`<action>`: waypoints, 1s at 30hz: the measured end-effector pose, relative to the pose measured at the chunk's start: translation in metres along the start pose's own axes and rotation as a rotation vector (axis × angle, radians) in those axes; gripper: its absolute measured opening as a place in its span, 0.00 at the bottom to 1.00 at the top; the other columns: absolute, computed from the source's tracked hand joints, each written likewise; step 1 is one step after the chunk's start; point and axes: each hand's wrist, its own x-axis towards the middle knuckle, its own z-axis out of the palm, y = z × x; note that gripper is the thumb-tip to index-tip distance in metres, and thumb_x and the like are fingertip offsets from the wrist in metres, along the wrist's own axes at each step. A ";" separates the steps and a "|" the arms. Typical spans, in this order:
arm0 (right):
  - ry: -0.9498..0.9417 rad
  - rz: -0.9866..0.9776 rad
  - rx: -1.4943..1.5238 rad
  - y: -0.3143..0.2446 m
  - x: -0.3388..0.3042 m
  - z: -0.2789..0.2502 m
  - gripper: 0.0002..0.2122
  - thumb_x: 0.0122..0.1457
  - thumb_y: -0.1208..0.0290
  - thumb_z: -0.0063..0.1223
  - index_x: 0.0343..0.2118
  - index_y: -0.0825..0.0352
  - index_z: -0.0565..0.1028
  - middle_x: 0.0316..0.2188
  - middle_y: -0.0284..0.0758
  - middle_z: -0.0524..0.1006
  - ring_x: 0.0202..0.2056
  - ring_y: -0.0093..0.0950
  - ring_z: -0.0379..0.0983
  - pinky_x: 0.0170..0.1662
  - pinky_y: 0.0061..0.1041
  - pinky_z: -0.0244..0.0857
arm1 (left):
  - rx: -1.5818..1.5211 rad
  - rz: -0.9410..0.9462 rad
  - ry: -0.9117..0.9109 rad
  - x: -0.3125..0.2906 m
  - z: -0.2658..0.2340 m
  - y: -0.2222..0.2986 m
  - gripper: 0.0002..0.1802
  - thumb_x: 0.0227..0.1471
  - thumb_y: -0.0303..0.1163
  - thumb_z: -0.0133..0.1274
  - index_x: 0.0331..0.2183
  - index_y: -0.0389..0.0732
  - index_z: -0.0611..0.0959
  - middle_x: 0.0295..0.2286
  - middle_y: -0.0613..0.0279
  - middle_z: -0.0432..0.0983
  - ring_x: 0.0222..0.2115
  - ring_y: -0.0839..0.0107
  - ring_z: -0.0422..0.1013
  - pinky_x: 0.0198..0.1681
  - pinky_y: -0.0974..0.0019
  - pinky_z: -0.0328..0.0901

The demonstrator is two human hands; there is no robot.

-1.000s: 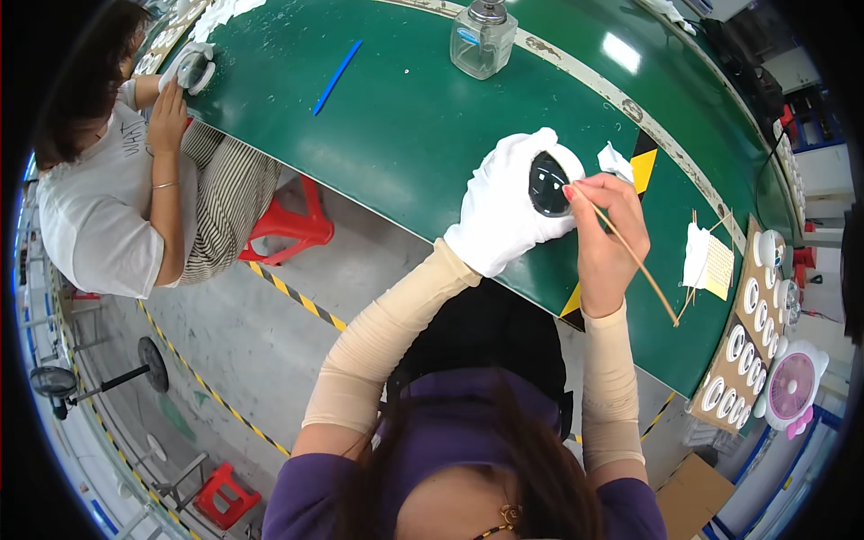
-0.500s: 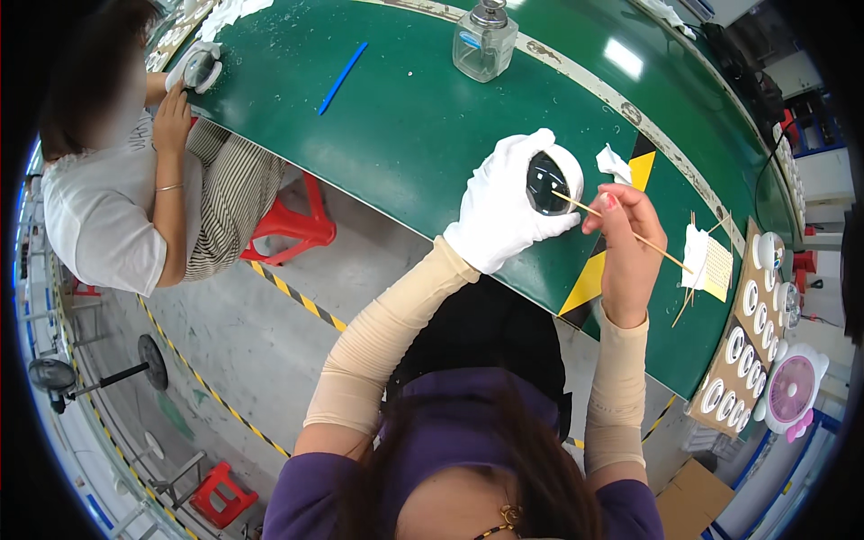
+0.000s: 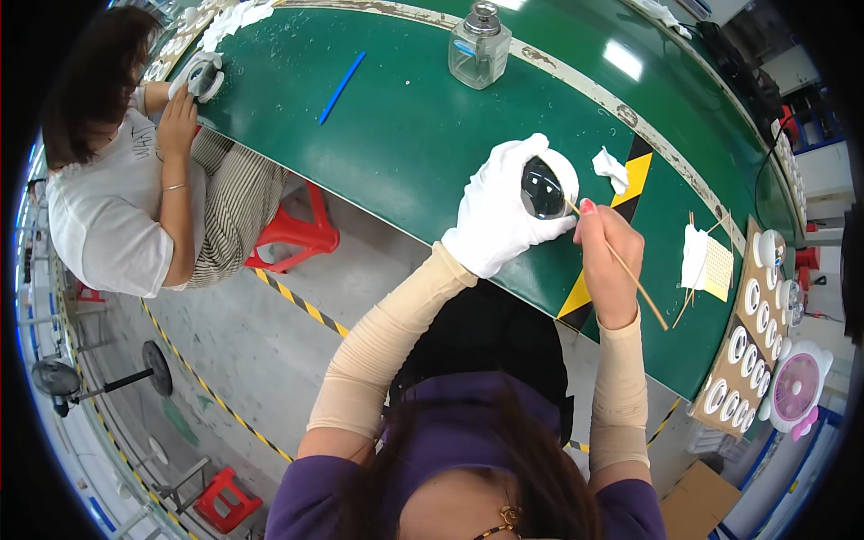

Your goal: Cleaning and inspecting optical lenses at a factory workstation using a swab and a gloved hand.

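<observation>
My left hand (image 3: 495, 211), in a white glove, grips a round part with a glossy dark lens (image 3: 543, 187) and a white rim, its dark face turned up. In my bare right hand (image 3: 611, 265) a thin wooden stick (image 3: 641, 292) is pinched between thumb and fingers. The stick's tip reaches the lens's lower right edge; whether it touches cannot be told. Beyond my right hand lies a crumpled white wipe (image 3: 611, 169) on the green table (image 3: 405, 153).
A clear pump bottle (image 3: 479, 49) and a blue pen (image 3: 343, 87) are farther back. Sticks and a white wipe lie by a yellow pad (image 3: 718, 268) at right, beside a board of white rings (image 3: 729, 355) and a pink fan (image 3: 797, 387). A co-worker (image 3: 117, 207) sits at left.
The stick's tip has moved from the lens's dark face to its lower right edge. My right hand has shifted slightly left and down, and the stick now slants more steeply.
</observation>
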 end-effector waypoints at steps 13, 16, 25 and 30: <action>0.086 -0.522 -0.202 0.013 0.020 0.009 0.10 0.53 0.82 0.52 0.18 0.68 0.65 0.16 0.37 0.64 0.20 0.36 0.61 0.26 0.34 0.54 | -0.164 -0.098 -0.073 -0.001 0.003 -0.008 0.47 0.34 0.41 0.71 0.55 0.43 0.67 0.47 0.50 0.68 0.47 0.52 0.70 0.49 0.56 0.67; 0.085 -0.590 -0.224 0.010 0.033 0.008 0.10 0.52 0.83 0.53 0.18 0.68 0.65 0.16 0.38 0.64 0.19 0.36 0.60 0.25 0.34 0.54 | -0.134 -0.052 -0.048 0.001 0.002 -0.005 0.47 0.33 0.41 0.71 0.55 0.43 0.67 0.47 0.50 0.68 0.47 0.52 0.70 0.49 0.56 0.67; 0.060 -0.581 -0.209 0.009 0.034 0.008 0.11 0.51 0.83 0.53 0.18 0.68 0.64 0.16 0.37 0.64 0.20 0.37 0.61 0.26 0.34 0.54 | -0.093 -0.048 -0.049 0.002 0.000 -0.003 0.47 0.33 0.40 0.72 0.55 0.43 0.67 0.46 0.51 0.70 0.46 0.52 0.70 0.49 0.56 0.67; 0.041 -0.550 -0.199 0.015 0.023 0.004 0.11 0.52 0.82 0.54 0.18 0.68 0.64 0.15 0.37 0.63 0.19 0.36 0.61 0.26 0.34 0.55 | -0.117 -0.045 -0.049 0.001 0.002 -0.004 0.47 0.33 0.39 0.72 0.55 0.43 0.68 0.46 0.51 0.70 0.46 0.52 0.70 0.49 0.56 0.67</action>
